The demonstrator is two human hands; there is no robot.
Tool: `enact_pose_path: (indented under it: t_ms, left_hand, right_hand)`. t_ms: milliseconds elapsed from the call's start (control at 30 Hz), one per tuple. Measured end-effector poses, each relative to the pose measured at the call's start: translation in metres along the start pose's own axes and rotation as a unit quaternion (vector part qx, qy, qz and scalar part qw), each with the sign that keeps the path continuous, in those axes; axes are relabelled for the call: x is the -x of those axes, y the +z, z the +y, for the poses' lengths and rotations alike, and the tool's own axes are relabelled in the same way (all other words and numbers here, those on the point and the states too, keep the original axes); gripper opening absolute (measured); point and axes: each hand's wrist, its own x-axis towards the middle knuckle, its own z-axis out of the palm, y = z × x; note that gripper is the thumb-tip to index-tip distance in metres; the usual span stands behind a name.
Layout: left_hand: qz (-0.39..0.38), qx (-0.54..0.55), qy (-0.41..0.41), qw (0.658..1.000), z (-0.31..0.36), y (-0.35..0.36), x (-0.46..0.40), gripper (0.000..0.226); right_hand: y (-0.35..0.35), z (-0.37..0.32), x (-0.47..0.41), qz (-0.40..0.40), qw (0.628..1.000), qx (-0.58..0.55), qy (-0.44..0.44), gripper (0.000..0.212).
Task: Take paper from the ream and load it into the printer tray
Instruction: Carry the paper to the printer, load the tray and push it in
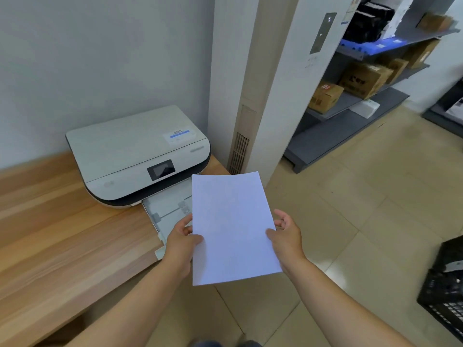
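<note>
A stack of white paper [231, 226] hangs in the air in front of me, held flat by both hands. My left hand [181, 240] grips its left edge and my right hand [286, 234] grips its right edge. A white printer [135, 156] with a small dark screen sits on the wooden table [62, 234] against the wall. Its pulled-out paper tray [167, 209] sticks over the table's front edge, just left of and partly under the paper. The ream is not in view.
A tall white standing unit [270, 96] with a vent rises right of the printer. Grey shelves [363, 101] with cardboard boxes stand at the back right. A black plastic crate [446, 291] sits on the tiled floor at the right edge.
</note>
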Motion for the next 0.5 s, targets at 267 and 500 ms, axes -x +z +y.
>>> enact_pose_path:
  t_ms: [267,500]
  left_hand:
    - [0.096,0.035,-0.017,0.995,0.003,-0.022,-0.031,0.065]
    - [0.195,0.084,-0.054,0.976,0.002,-0.03,-0.048,0.058]
  right_hand:
    - [0.052,0.002,-0.054,-0.098,0.994,0.01,0.044,0.047]
    - [0.089,0.002,-0.097,-0.19,0.977,0.046,0.079,0.041]
